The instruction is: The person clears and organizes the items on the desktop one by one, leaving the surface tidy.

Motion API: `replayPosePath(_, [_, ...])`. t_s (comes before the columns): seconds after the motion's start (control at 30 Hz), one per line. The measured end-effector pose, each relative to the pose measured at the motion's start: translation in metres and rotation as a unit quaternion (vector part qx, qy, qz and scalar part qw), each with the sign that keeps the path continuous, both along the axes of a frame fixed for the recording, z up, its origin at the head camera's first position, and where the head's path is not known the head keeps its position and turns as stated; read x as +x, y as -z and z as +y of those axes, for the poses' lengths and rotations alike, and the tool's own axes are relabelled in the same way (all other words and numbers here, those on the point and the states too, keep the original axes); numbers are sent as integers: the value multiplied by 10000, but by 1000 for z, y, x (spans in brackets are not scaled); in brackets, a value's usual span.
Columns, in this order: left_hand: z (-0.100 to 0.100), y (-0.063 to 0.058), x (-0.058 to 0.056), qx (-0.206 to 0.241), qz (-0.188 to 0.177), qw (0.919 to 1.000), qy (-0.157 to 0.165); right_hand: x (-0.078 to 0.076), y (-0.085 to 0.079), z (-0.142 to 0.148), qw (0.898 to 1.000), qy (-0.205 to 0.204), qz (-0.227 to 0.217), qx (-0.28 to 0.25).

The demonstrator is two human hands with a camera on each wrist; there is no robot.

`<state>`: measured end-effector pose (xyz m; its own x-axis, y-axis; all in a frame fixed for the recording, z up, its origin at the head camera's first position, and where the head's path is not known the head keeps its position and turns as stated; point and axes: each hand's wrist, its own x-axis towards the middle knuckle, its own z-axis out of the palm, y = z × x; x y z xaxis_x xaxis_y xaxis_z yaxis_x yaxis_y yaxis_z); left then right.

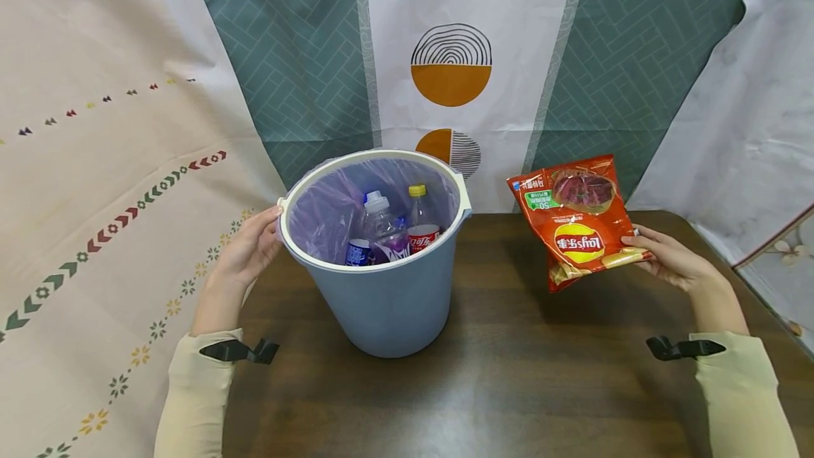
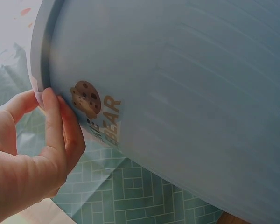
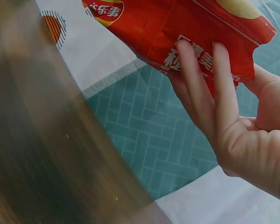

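A blue trash can (image 1: 388,309) with a white rim and a thin purplish liner (image 1: 324,218) stands on the table, tipped a little. Inside it lie several drink bottles, among them a cola bottle (image 1: 421,221) with a yellow cap and a clear bottle (image 1: 381,221). My left hand (image 1: 251,249) pinches the rim at its left side; the left wrist view shows thumb and fingers on either side of the edge, near a printed bear cookie. At the right, my right hand (image 1: 677,260) grips a red Lay's chip bag (image 1: 575,218) by its edge, raised over the table and upside down.
The brown wooden table (image 1: 509,373) reaches back to a patterned cloth (image 1: 311,55) hung behind it. More cloth (image 1: 95,182) hangs along the left, and pale sheeting (image 1: 718,126) on the right. Black straps (image 1: 687,348) circle both sleeved wrists.
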<state>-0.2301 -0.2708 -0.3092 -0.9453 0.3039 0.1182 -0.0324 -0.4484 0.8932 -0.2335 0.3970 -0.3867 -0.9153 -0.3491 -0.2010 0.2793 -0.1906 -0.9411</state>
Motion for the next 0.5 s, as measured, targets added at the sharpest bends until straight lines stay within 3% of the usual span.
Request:
replayPosePath(0.17, [0, -1, 0, 3, 20, 10000, 14, 0, -5, -6, 9995, 26, -155, -263])
replayPosePath(0.37, [0, 0, -1, 24, -8, 10000, 24, -1, -9, -13, 9941, -380, 45, -1018])
replayPosePath(0.5, [0, 0, -1, 30, -55, 10000, -2, -1, -15, -19, 9933, -460, 123, -1049])
